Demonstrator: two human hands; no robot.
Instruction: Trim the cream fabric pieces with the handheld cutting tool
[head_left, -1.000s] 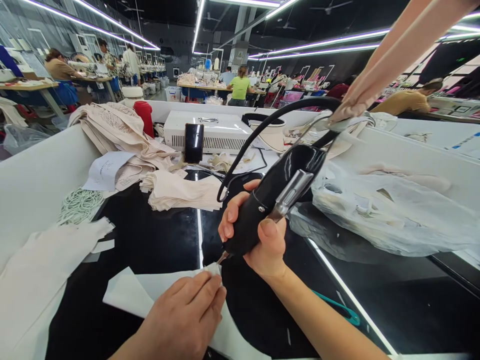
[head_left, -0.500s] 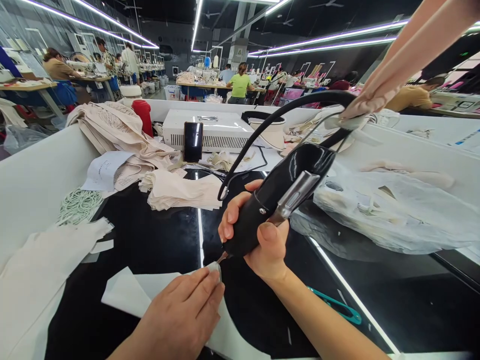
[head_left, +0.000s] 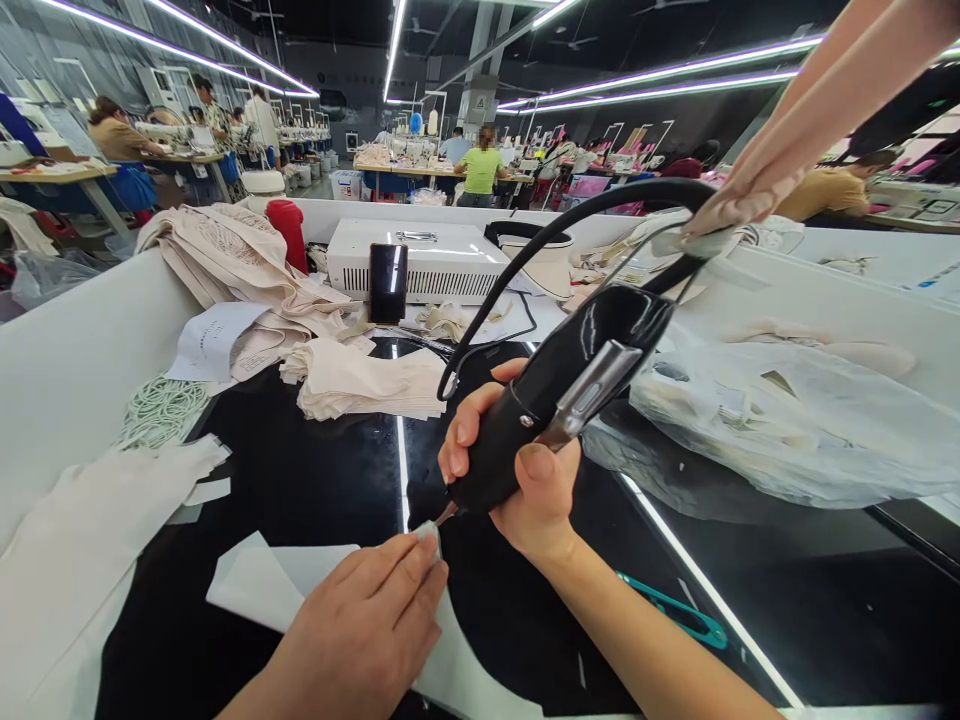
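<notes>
My right hand (head_left: 517, 470) is wrapped round a black corded handheld tool (head_left: 574, 370), its thumb by the metal lever. The tool slants down to the left, and its thin coppery tip meets the edge of a white piece of fabric (head_left: 465, 660) at my left fingertips. My left hand (head_left: 367, 610) pinches that fabric, fingers pressed together, the thumb hidden beneath. A folded corner of the white fabric sticks out to the left of the hand. Beside my right forearm lie teal thread snips (head_left: 679, 612), partly covered by the arm.
A thick black cable (head_left: 517, 265) loops up from the tool to a hanging pink fabric strip (head_left: 810, 120). Behind are a stack of beige pieces (head_left: 367, 385), a phone (head_left: 388, 283) and a white vented box (head_left: 435, 262). A plastic bag (head_left: 780, 430) lies right; several people work farther back.
Almost nothing differs. The whole view has shifted very slightly to the right; both hands keep their hold and the tool tip stays at the fabric edge.
</notes>
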